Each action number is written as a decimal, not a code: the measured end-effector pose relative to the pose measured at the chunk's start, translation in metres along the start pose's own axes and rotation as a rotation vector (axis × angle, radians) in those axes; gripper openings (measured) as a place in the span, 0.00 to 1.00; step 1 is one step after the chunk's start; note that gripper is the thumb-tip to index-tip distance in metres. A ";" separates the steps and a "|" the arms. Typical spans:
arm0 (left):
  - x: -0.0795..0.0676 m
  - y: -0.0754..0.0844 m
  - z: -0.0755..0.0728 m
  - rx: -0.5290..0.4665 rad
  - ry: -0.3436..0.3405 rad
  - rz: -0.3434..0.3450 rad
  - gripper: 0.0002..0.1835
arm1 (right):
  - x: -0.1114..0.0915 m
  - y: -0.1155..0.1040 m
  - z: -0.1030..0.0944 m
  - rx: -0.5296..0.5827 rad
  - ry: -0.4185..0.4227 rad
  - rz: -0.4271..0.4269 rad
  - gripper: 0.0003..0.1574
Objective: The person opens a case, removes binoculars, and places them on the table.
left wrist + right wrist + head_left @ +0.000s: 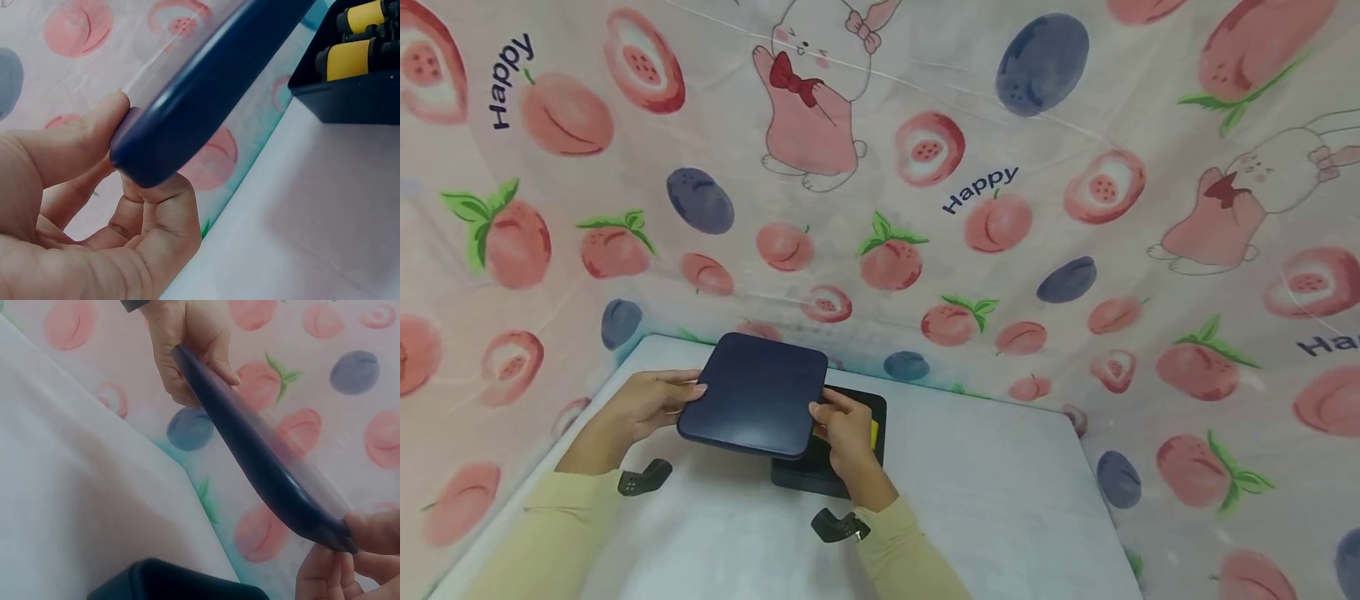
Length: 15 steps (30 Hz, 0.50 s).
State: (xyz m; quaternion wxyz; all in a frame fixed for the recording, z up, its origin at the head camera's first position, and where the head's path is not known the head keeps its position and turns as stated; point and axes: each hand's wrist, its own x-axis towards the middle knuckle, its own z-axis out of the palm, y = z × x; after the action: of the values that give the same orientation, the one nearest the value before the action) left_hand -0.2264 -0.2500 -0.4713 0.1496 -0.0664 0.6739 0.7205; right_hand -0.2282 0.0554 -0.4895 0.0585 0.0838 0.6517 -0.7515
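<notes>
A fruit-and-rabbit printed sheet [880,158] stands behind and around the white counter [1000,475]. A dark blue lid [756,396], nearly square with rounded corners and no marked long axis, is held clear of the counter. The dark box [808,481] rests on the counter, uncovered.

Governing relation: the box lies to the right of the lid. In the head view, the lid's right portion overlaps the box's left portion, so the two are offset, not aligned. The right hand is the nearer one to the box and partly hides it; the box's long axis cannot be told.

Hand state: the left hand [655,404] grips the lid's left edge, thumb on the upper face, fingers below. The right hand [847,427] pinches the right edge in the same manner. Each wrist carries a black wrist unit [645,477].

Inside the box are yellow-and-black cylinders [347,60]; two show in the left wrist view. Their full number cannot be told.
</notes>
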 end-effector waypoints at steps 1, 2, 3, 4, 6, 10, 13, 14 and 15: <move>0.000 -0.001 -0.002 0.000 -0.001 0.003 0.44 | 0.000 0.000 0.002 0.006 0.002 0.000 0.29; 0.001 -0.001 -0.004 0.008 0.000 0.003 0.44 | 0.001 0.001 0.004 0.004 0.003 -0.004 0.29; 0.001 -0.002 -0.006 0.019 0.000 0.004 0.44 | 0.001 0.002 0.006 0.001 0.001 -0.009 0.29; 0.001 -0.002 -0.008 0.031 0.002 0.005 0.45 | 0.001 0.002 0.008 0.000 0.000 -0.012 0.29; 0.002 -0.003 -0.014 0.044 -0.001 0.006 0.45 | 0.000 0.002 0.013 -0.002 -0.002 -0.009 0.29; 0.003 -0.004 -0.024 0.055 -0.002 -0.003 0.44 | -0.001 0.004 0.021 0.003 0.000 0.002 0.30; 0.002 -0.002 -0.030 0.049 -0.012 -0.010 0.43 | 0.000 0.005 0.027 0.015 0.003 0.007 0.29; 0.002 -0.001 -0.032 0.051 -0.016 -0.009 0.43 | 0.000 0.005 0.029 0.022 0.006 0.009 0.29; 0.001 0.000 -0.034 0.056 -0.019 -0.007 0.43 | 0.001 0.006 0.031 0.027 0.007 0.010 0.29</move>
State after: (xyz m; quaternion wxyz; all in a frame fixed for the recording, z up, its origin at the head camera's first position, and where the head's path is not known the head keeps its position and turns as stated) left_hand -0.2312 -0.2837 -0.4749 0.1604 -0.0578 0.6921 0.7013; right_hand -0.2296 0.0236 -0.4912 0.0591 0.0904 0.6414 -0.7596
